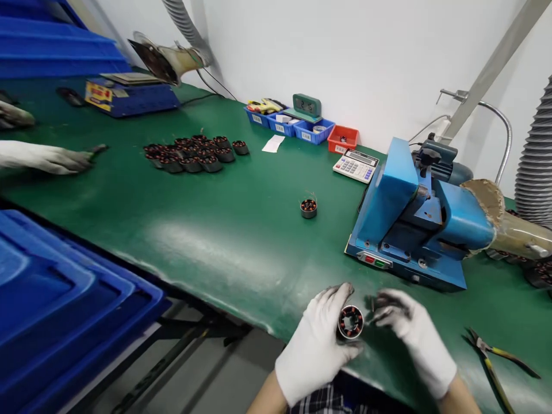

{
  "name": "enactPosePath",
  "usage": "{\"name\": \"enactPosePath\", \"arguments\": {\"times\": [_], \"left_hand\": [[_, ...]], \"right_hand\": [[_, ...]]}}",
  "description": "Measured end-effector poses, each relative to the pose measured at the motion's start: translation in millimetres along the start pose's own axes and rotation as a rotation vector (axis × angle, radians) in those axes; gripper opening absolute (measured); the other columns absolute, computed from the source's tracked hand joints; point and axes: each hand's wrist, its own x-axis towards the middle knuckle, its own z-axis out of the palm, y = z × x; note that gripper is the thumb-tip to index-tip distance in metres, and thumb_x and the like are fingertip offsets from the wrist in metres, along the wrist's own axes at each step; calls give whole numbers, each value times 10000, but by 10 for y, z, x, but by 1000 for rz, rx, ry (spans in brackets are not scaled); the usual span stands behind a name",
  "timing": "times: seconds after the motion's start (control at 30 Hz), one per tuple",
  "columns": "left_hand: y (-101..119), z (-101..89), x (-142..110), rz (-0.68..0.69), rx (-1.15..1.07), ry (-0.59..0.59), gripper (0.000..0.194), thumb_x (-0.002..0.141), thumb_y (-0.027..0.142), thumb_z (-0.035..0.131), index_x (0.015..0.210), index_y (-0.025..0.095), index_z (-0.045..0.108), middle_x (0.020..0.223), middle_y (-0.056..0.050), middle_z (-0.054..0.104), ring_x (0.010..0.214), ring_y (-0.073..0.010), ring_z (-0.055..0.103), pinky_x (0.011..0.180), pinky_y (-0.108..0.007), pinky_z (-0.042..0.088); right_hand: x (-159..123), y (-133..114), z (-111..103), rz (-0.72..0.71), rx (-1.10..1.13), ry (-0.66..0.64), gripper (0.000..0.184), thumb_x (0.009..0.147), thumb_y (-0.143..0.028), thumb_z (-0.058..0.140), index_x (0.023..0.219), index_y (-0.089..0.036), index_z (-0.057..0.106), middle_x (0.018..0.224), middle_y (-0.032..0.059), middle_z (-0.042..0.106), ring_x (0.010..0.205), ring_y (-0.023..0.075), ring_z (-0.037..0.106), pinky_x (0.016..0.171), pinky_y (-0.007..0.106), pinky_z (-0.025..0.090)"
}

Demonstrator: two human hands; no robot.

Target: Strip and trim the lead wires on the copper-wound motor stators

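Note:
My left hand [317,345], in a white glove with dirty fingertips, is wrapped round a small round motor stator [350,322] with copper windings, held near the front edge of the green table [207,230]. My right hand [409,333], also gloved, is just right of the stator, its fingertips pinched close to the stator's wire ends; what they pinch is too small to make out. A single stator [308,207] stands alone on the table further back. A blue bench machine [414,224] sits just behind my hands.
Several stators [194,152] are grouped at the back left. Pliers [495,356] lie at the right. A calculator [356,165], small blue and red bins [302,127] and a clock stand by the wall. Another person's gloved hand [52,158] rests at far left. Blue crates [64,310] are beside the table.

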Motion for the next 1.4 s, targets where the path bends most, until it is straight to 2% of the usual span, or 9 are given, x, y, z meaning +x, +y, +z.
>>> {"name": "enactPosePath", "arguments": {"times": [0.1,0.2,0.47,0.8,0.87,0.97,1.1,1.23,1.4], "left_hand": [[-51,-4,-26,106,-2,13,1071,609,74,745,1423,212,62,1242,-140,553,1128,-293,515,962,-491,435],[-42,24,-38,183,36,69,1022,636,156,769,1417,197,113,1170,-144,576,1059,-294,539,926,-502,449],[51,53,-16,139,100,154,727,701,235,719,1310,142,332,999,-128,537,942,-290,517,826,-492,484],[116,80,10,72,74,129,657,653,273,754,1219,203,427,953,-84,473,913,-286,479,808,-496,470],[132,77,18,64,74,125,653,625,294,779,1184,204,453,919,-75,476,886,-281,487,785,-488,474],[144,44,24,33,69,103,699,598,346,796,1186,195,450,917,-75,497,903,-290,498,786,-483,475],[117,-20,14,79,-33,3,815,637,304,771,1307,174,325,1144,-115,532,1088,-292,482,967,-493,401],[82,-25,-8,100,-64,-1,789,643,198,771,1293,180,325,1155,-90,585,1065,-253,526,982,-464,405],[88,22,-1,125,-77,97,567,651,240,771,1118,189,454,1018,-68,631,956,-248,584,914,-467,457]], "right_hand": [[-116,174,267,-62,-245,-15,369,521,-177,758,885,-216,716,889,58,667,762,221,623,698,340,509],[-96,226,414,-129,-261,91,90,645,-256,666,703,-219,724,781,46,646,811,223,602,764,334,486],[-162,153,301,33,-195,169,171,657,-337,676,632,-168,686,589,29,630,490,134,492,469,251,426],[-205,229,162,62,-173,257,262,666,-412,707,667,-152,673,512,11,566,463,135,465,450,265,399],[-146,152,67,-20,-161,316,242,716,-396,683,744,-156,664,573,14,589,497,139,499,490,272,426],[-139,-47,-13,-386,-357,456,130,801,-303,628,871,-193,634,812,45,634,721,180,595,671,323,486],[-213,-273,53,-876,-1120,49,271,816,-203,603,1084,-243,603,1154,84,568,1130,294,471,950,478,375],[-187,-250,107,-784,-1562,-169,159,777,-136,579,921,-165,639,856,80,634,850,264,544,848,460,413],[-111,-121,80,-690,-1432,-159,135,764,-83,511,733,-196,578,705,31,557,700,207,486,637,339,394]]}}
